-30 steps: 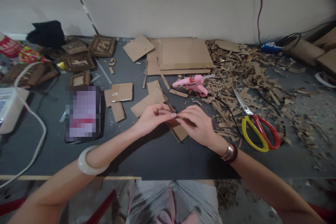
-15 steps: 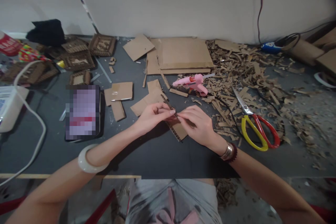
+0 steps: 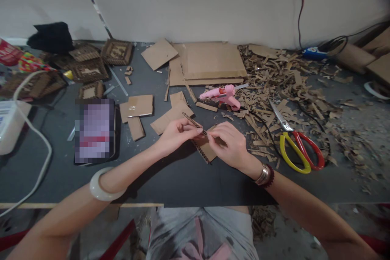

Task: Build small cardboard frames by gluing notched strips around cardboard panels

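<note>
Head view: the right hand [image 3: 230, 143] touches (whether gripping, I cannot tell) the thin brown corrugated-cardboard strip [image 3: 191, 120] pinched by the left hand [image 3: 173, 136], nearer than the pink plastic glue gun [image 3: 222, 94]; uneven pressure could crease it.

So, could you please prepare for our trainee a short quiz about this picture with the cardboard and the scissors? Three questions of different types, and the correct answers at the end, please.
1. True or false: the scissors, with one yellow and one red handle, lie to the right of the pink glue gun.
2. Which arm wears the white bangle? A) left; B) right; C) both.
3. Fill the gap: the left hand holds a narrow strip of ____.

Key:
1. True.
2. A; the other arm has a silver-coloured bracelet and a dark red band.
3. Cardboard; its corrugated edge is visible.
</note>
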Motion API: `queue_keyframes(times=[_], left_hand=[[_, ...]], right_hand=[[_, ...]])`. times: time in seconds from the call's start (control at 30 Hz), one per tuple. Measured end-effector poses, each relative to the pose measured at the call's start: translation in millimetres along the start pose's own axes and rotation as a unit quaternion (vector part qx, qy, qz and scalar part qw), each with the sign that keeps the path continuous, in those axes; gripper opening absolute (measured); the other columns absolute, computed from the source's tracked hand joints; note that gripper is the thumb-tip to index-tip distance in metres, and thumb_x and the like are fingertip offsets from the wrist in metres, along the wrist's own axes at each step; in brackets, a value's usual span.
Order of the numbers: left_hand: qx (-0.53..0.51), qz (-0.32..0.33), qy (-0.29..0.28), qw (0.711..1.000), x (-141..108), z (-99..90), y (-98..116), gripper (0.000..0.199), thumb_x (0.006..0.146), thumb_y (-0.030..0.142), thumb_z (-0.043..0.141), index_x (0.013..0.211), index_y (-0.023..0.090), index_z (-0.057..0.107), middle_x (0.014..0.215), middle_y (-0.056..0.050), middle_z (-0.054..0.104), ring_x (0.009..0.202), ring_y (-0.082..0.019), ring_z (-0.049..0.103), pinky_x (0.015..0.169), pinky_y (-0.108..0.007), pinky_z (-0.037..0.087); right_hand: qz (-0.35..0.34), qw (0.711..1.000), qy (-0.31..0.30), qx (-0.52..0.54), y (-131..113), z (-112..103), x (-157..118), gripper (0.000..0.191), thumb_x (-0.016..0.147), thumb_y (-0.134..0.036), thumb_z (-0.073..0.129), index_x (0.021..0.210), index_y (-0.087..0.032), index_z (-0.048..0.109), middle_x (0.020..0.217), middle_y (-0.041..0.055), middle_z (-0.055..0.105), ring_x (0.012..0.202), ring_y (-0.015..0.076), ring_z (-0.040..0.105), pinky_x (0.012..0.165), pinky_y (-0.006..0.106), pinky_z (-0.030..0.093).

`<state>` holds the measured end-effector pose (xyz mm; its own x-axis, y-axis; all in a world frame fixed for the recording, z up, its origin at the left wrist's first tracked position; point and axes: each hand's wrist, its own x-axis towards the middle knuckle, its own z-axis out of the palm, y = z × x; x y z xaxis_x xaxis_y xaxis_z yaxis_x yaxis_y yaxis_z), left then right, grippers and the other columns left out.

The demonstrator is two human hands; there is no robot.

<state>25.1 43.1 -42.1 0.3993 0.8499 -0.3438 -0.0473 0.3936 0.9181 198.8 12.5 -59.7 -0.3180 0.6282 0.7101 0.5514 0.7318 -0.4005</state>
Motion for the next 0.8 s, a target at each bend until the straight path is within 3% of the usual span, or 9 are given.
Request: queue_keyframes(times=[0.3, 0.8], left_hand=[[0.025, 0.023, -0.001, 0.999, -1.0, -0.2, 1.6, 0.034, 0.059, 0.035, 0.078, 0.078, 0.012, 0.063, 0.069, -0.004, 0.070, 0.071, -0.017, 0.068, 0.072, -0.027, 0.054], [0.058, 0.037, -0.003, 0.998, -2.1, -0.9, 0.9, 0.031, 0.061, 0.036, 0.076, 0.077, 0.012, 0.063, 0.072, -0.005, 0.072, 0.072, -0.018, 0.069, 0.070, -0.027, 0.054]], right_hand=[[0.046, 0.998, -0.011, 0.048, -0.3, -3.0, 2.4, 0.009, 0.080, -0.009, 0.055, 0.080, -0.016, 0.060, 0.072, 0.0066, 0.067, 0.067, 0.0148, 0.059, 0.063, 0.031, 0.053], [0.072, 0.996, -0.023, 0.039, 1.7, -0.7, 2.1, 0.012, 0.082, -0.012, 0.054, 0.073, -0.018, 0.060, 0.067, 0.0033, 0.067, 0.064, 0.0134, 0.058, 0.060, 0.029, 0.051]])
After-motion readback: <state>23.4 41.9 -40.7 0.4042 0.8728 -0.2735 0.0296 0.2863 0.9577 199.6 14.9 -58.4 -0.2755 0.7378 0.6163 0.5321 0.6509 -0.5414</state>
